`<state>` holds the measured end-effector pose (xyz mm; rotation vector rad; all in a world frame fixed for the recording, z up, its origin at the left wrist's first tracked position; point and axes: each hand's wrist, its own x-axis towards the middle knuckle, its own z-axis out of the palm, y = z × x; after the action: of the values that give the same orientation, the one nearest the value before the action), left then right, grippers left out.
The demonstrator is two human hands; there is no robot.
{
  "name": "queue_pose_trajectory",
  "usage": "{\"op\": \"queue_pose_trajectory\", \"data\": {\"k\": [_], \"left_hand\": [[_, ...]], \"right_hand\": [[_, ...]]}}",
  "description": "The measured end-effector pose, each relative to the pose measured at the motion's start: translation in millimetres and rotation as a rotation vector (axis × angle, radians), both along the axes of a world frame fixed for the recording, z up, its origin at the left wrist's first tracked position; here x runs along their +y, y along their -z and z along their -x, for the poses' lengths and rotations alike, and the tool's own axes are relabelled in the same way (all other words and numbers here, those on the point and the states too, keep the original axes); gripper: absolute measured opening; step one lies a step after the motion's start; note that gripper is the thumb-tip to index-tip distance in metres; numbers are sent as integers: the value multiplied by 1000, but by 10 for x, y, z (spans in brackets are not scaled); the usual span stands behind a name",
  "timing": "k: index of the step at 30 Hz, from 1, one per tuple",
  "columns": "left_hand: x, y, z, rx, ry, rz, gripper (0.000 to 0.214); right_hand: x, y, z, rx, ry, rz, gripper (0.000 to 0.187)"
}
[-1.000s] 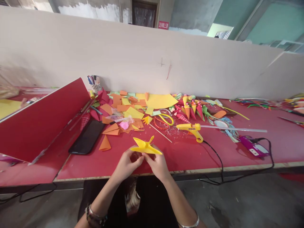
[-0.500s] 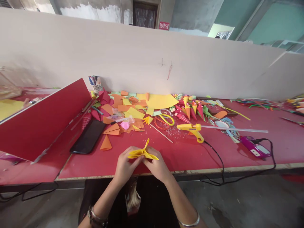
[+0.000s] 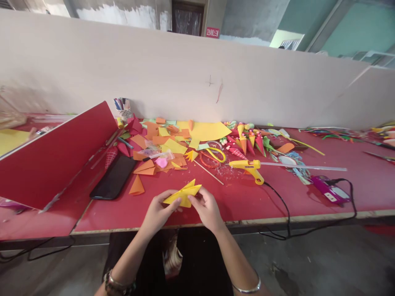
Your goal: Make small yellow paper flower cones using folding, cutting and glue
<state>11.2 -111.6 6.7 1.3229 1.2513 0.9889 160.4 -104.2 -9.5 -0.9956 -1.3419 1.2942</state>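
Between my two hands is a piece of folded yellow paper [image 3: 184,195] with pointed flaps, held above the front edge of the red table [image 3: 243,207]. My left hand [image 3: 159,209] pinches its left side, thumb on the near face. On the right side, my right hand [image 3: 206,207] grips it with thumb and fingers. Beyond my hands lie a small yellow folded piece [image 3: 191,156] and a thin stick [image 3: 209,172]. An orange paper cone [image 3: 136,186] rests to the left, near a black phone [image 3: 114,177].
A yellow glue gun [image 3: 248,167] with a long glue stick lies right, its cord running past a purple power socket [image 3: 329,190]. Paper scraps, yellow-handled scissors [image 3: 217,156] and small decorated cones [image 3: 243,142] crowd the back. A red board [image 3: 61,154] leans at left.
The yellow folded paper has been tipped over, from showing its open pockets and upright flap to showing a flatter, pointed face. My fingers have shifted along its sides.
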Motion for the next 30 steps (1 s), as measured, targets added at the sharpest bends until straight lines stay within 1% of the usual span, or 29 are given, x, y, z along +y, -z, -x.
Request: {"op": "queue_pose_trajectory", "data": {"k": [2, 4, 6, 8, 12, 15, 17, 19, 21, 23, 25, 30], "left_hand": [[11, -25, 53, 70, 104, 24, 30], [20, -37, 70, 154, 191, 11, 27], [21, -37, 49, 215, 223, -10, 24], [16, -28, 1, 245, 189, -33, 25], [0, -8, -100, 272, 131, -106, 29], [-5, -1, -144, 314, 107, -144, 32], [-6, 4, -158, 333, 77, -156, 32], [-5, 14, -164, 339, 37, -166, 31], [-6, 29, -162, 333, -6, -174, 30], [-8, 46, -156, 320, -32, -178, 29], [-11, 61, -147, 307, -37, -182, 29], [-15, 89, -146, 300, -12, -180, 31]], "right_hand": [[2, -8, -34, -109, -8, -29, 15], [5, -13, -49, -213, -5, -68, 12], [8, -11, -45, -246, 0, -92, 10], [10, -1, -30, -207, 28, -92, 11], [12, 26, -2, -68, 110, -65, 21], [10, 42, 7, -7, 120, -47, 25], [11, 49, 10, -3, 123, -14, 26], [18, 53, 9, -26, 79, 45, 23], [30, 52, 7, -44, 16, 105, 25], [45, 45, 1, -27, -14, 151, 27], [57, 35, -7, 16, -11, 183, 30], [51, 15, -41, 29, -141, 196, 32]]}}
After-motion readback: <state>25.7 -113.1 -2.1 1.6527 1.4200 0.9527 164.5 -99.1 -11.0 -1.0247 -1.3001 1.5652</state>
